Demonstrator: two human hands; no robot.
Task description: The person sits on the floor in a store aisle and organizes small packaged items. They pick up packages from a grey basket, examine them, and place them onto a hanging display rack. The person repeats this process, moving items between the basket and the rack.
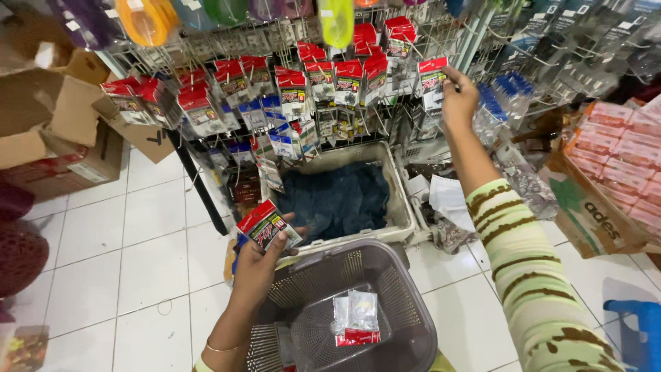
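My left hand (256, 265) holds a small stack of red-topped carded packets (267, 226) above a grey plastic basket (406, 289). Inside the basket lie a couple of clear packets with a red edge (357, 318). My right hand (458, 100) reaches up to the wire display rack (406, 89) and pinches a red-topped packet (433, 81) hanging on a hook. Many similar red-topped packets (330, 79) and blue-topped packets (282, 141) hang across the rack.
A beige crate (403, 200) with dark blue cloth sits on the white tiled floor (131, 255) under the rack. Open cardboard boxes (55, 117) stand at left, a box of pink packs (620, 158) at right. A blue stool (637, 331) is bottom right.
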